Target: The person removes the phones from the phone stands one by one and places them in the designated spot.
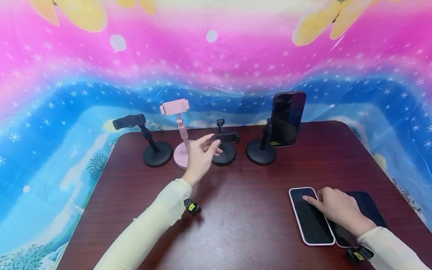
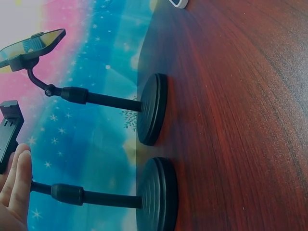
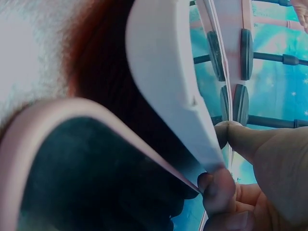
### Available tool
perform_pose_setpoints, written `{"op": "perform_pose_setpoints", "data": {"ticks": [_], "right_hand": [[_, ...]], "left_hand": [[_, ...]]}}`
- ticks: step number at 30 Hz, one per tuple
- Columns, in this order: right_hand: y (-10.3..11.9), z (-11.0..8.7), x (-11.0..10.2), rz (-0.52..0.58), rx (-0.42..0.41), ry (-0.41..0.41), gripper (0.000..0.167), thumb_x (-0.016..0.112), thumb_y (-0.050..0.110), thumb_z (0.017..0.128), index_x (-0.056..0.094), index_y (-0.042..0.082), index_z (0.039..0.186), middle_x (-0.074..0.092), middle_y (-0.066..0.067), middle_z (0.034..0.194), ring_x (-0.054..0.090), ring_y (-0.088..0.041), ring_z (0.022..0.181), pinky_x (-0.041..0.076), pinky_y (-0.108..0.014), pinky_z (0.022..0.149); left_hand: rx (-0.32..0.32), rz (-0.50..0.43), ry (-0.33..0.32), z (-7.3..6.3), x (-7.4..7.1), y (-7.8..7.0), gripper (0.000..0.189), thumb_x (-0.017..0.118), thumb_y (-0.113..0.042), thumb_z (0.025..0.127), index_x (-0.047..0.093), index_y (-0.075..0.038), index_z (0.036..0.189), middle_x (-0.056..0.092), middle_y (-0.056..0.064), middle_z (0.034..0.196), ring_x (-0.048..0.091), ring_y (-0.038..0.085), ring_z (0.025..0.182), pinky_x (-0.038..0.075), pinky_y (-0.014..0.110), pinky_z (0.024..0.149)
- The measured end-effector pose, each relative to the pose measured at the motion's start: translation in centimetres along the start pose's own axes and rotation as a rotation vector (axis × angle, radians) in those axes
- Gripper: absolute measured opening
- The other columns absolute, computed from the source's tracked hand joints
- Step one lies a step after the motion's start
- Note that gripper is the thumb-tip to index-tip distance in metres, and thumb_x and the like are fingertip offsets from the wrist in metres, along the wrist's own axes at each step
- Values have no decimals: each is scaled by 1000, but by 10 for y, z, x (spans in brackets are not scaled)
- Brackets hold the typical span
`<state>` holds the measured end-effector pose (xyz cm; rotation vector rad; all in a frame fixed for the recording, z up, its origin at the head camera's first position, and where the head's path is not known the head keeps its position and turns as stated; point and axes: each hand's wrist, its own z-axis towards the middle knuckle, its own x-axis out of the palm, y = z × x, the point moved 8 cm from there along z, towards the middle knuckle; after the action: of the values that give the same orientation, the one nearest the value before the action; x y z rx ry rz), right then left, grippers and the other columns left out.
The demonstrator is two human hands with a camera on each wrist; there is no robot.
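Observation:
My left hand (image 1: 200, 159) holds the left end of the clamp (image 1: 227, 137) on a black phone stand, between thumb and fingers. In the left wrist view, the fingers (image 2: 18, 185) lie along that clamp (image 2: 10, 127). My right hand (image 1: 341, 210) pinches the right edge of a phone (image 1: 312, 221) in a pale case, thumb over its dark screen. From the right wrist, the fingertips (image 3: 219, 190) curl at the case's edge. Partly under the right hand lies a second dark phone (image 1: 368, 206), close beside the first.
Along the table's (image 1: 236, 221) back edge stand a black phone stand (image 1: 156, 153) at far left, a pink phone stand (image 1: 183, 131), and another black stand (image 1: 261, 152) holding an upright phone (image 1: 288, 120). A patterned cloth (image 1: 219, 56) hangs behind.

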<state>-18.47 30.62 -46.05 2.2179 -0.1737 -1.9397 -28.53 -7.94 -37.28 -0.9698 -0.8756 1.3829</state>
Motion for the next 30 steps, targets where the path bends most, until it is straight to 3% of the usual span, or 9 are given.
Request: {"op": "perform_pose_setpoints", "data": {"ticks": [12,23,30], "right_hand": [[-1,0,2,1,-20,-2,56,64,56,94,45,17,57,38,4,51,39,-14,46,24,-28,44],[1,1,0,34,-22,-18,51,68,51,92,47,17,59,40,4,51,40,-15,47,26,-28,43],[8,2,-10,109,-28,-40,44,59,51,99,57,19,69,42,5,54,42,-13,49,28,-27,42]], "left_hand": [[5,-2,4,-1,1,0,30,66,-11,98,67,4,125,74,27,103,72,7,69,64,30,69],[-29,-9,5,-5,1,0,32,64,-11,100,65,3,128,73,28,107,73,8,71,64,29,70],[-68,-3,7,-12,-1,6,39,63,-12,100,60,3,136,72,28,114,72,3,72,61,56,78]]}}
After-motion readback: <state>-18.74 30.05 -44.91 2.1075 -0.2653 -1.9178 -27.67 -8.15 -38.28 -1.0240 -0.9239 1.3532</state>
